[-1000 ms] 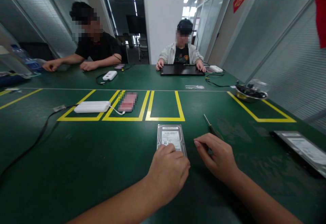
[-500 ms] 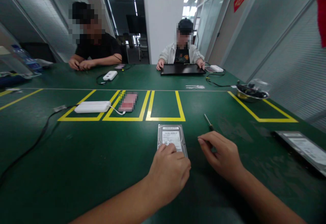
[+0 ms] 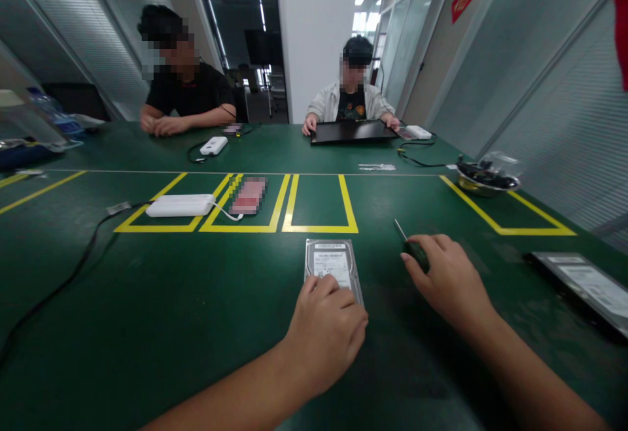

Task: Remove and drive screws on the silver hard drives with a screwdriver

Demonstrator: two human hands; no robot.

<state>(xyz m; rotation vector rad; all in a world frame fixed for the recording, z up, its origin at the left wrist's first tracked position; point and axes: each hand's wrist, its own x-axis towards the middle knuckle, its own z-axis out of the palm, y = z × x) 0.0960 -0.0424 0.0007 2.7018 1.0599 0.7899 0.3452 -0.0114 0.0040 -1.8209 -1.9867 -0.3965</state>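
Note:
A silver hard disk drive (image 3: 328, 259) with a white label lies flat on the green table in front of me. My left hand (image 3: 326, 333) covers its near end, fingers curled over it and gripping it. To the right is a screwdriver (image 3: 416, 254), its metal shaft pointing away and to the left. My right hand (image 3: 449, 280) is closed around the dark handle, with thumb and forefinger on either side; its back end is hidden under the palm. The screwdriver's tip appears to rest on or just above the table.
Another hard drive (image 3: 583, 284) lies at the right edge. Beyond it stands a metal bowl (image 3: 485, 189) of dark parts. Yellow tape frames (image 3: 321, 229) mark the table; a white power bank (image 3: 180, 205) is cabled to a phone (image 3: 249, 196). Across sit two people, one holding a black panel (image 3: 354, 132).
My right hand has moved right and closed on the screwdriver's handle, which now shows between the fingers. My left hand stays on the drive. The person opposite has tilted the black panel slightly.

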